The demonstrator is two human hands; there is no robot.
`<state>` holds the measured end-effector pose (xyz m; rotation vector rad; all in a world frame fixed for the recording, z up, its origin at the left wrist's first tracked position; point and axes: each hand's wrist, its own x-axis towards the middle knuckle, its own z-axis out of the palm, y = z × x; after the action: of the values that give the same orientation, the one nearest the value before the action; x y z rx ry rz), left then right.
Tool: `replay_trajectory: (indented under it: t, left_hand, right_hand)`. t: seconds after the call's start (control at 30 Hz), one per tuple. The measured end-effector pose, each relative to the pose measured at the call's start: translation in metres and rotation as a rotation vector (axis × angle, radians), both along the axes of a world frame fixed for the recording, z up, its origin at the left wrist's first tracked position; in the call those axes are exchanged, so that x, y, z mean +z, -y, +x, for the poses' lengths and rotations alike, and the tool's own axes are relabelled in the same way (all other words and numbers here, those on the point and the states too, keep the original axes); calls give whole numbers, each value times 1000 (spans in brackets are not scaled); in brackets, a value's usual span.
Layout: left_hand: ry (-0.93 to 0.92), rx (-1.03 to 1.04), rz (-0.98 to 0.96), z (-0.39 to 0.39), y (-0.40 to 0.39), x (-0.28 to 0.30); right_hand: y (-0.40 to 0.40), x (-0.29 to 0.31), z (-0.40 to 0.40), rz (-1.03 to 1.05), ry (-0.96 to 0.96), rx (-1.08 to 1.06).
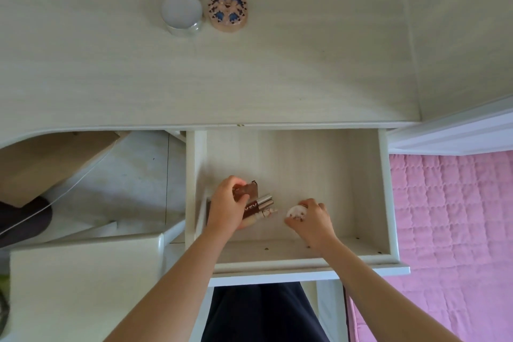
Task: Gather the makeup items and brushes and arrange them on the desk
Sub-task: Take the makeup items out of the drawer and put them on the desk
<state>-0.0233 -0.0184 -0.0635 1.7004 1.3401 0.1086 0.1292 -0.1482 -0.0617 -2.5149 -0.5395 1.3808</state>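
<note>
Both my hands reach into the open white drawer below the desk. My left hand grips a small brown makeup item at the drawer's front left. Beside it lie a brown tube with a silver cap and a pale tube, partly hidden by that hand. My right hand curls around a round white compact near the drawer's front middle. On the desk far back stand a white-lidded glass jar and a round patterned compact, side by side.
A pink quilted bed lies to the right of the drawer. A brown cardboard box and a dark object sit under the desk at left. A white surface is at lower left. My dark trousers show below the drawer.
</note>
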Motion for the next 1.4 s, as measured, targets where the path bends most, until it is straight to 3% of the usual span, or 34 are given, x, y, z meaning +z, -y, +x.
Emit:
replay_trajectory:
  t: [0.37,0.57,0.9,1.13,1.4]
  left_hand:
    - [364,374,-70,-12,-47,84]
    - [447,414,-25,-7,-109,111]
    - [280,365,15,19,-183,110]
    - [68,140,250,20,-188,109]
    - [-27,37,315,18,-186,109]
  right_hand:
    - [-71,90,1,324,-104,-114]
    - [-143,134,9,501,-83,-118]
    - [-235,139,24,551,27,-48]
    - [-241,124,18,531,68,37]
    - [-242,115,18,460,177,204]
